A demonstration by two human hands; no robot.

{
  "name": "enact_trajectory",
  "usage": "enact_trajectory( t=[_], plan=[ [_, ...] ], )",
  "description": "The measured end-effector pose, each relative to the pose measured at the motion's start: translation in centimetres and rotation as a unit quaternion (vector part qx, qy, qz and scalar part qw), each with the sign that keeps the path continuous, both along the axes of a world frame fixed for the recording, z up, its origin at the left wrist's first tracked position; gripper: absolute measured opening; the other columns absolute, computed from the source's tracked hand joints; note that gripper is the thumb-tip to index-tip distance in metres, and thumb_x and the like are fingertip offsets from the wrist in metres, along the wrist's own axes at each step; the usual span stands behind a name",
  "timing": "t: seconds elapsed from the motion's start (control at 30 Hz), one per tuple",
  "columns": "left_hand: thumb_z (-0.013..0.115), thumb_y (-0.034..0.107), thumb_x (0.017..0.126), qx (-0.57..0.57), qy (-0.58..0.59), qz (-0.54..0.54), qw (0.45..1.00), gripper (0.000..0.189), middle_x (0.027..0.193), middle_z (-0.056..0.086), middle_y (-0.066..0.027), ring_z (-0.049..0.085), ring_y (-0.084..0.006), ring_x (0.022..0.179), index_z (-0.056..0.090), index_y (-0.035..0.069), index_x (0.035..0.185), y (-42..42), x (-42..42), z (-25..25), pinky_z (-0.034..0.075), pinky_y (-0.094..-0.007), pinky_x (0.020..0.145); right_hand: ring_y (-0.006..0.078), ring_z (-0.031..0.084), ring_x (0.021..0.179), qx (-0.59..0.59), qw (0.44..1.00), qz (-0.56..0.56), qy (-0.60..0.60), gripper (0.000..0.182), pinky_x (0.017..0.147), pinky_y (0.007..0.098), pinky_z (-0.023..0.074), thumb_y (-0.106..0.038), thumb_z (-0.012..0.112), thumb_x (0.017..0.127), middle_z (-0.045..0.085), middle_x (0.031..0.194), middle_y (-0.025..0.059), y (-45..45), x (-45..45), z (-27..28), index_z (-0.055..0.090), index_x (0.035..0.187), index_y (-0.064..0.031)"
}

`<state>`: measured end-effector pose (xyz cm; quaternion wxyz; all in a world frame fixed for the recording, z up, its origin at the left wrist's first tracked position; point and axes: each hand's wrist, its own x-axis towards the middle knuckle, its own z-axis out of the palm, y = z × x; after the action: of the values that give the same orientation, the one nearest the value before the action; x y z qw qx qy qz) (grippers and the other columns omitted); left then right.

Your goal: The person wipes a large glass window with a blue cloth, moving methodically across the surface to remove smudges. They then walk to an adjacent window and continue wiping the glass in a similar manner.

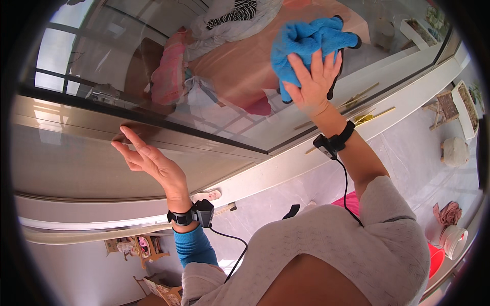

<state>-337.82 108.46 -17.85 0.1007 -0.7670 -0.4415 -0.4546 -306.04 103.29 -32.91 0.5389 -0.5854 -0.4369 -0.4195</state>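
Note:
My right hand (314, 82) presses a crumpled blue cloth with dark edging (306, 42) against a large window pane (237, 88). Its fingers are spread over the cloth, and part of the cloth is blurred. At the left, my left hand (153, 162) touches the metal window frame (183, 137) with its fingertips; it holds nothing. Through the glass, mixed with reflections, a bed with a peach-coloured sheet (226, 61) shows. Each wrist wears a black strap with a small device and a cable.
Thin sticks and a yellow item (363, 118) lie on the white sill (402, 93) at the right. A white and pink object (206, 195) lies on the ledge near my left wrist. A folding stool (444, 109), a round stool (454, 152), a white bucket (453, 241) and a red basin (435, 260) stand farther right.

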Motion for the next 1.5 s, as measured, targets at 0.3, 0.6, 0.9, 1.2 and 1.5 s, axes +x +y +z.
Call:
enact_trajectory(
  t=[0.3,0.6,0.9,1.2,1.5],
  plan=[
    [0.021,0.053,0.107,0.032,-0.021,-0.023,0.999,0.067,0.164,-0.007,-0.0284,-0.001,-0.0402,0.151,0.018,0.013,0.161,1.2,-0.3,-0.9,0.003,-0.0536,0.118,0.0105,0.048,0.122,-0.075,0.962,0.129,-0.230,0.052,0.116,0.0410,0.0290,-0.026,0.061,0.085,0.057,0.117,-0.0122,3.2,-13.8,-6.9,0.059,0.133,-0.0456],
    [0.021,0.055,0.106,0.172,-0.023,0.094,0.980,0.071,0.164,-0.003,-0.0280,0.006,-0.0427,0.150,0.007,0.012,0.161,6.9,1.6,-3.4,0.011,-0.0536,0.117,0.0309,0.043,0.134,-0.071,0.996,0.060,-0.009,0.061,0.119,0.0589,0.0205,-0.038,0.074,0.073,0.051,0.145,-0.0027,-3.4,5.6,-9.5,0.060,0.132,-0.0378],
    [0.023,0.028,0.111,0.200,0.138,0.229,0.943,0.058,0.165,-0.004,-0.0254,0.004,-0.0420,0.152,0.003,0.005,0.159,4.5,3.6,-3.6,0.014,-0.0584,0.120,0.0464,0.026,0.146,0.069,0.971,-0.039,0.227,0.059,0.119,0.0582,0.0149,-0.041,0.057,0.091,0.032,0.159,0.0185,-12.9,36.5,-11.5,0.052,0.144,-0.0166],
    [0.027,0.042,0.109,0.160,-0.003,0.270,0.949,0.067,0.167,-0.003,-0.0192,0.007,-0.0381,0.153,0.002,0.007,0.160,3.6,5.5,-3.6,0.016,-0.0563,0.120,0.0395,0.025,0.148,0.195,0.911,-0.095,0.351,0.059,0.120,0.0425,0.0222,-0.041,0.049,0.101,0.025,0.161,0.0236,-21.0,69.0,-13.6,0.039,0.152,-0.0129],
    [0.025,0.051,0.107,0.160,-0.002,0.262,0.952,0.075,0.166,-0.004,-0.0217,0.001,-0.0384,0.153,0.000,0.004,0.160,3.5,7.9,-3.0,0.011,-0.0542,0.120,0.0383,0.020,0.150,0.258,0.778,-0.088,0.567,0.075,0.122,0.0423,0.0179,-0.051,0.041,0.102,0.022,0.162,0.0245,-19.8,67.1,-14.7,0.029,0.154,0.0011]
  ],
)
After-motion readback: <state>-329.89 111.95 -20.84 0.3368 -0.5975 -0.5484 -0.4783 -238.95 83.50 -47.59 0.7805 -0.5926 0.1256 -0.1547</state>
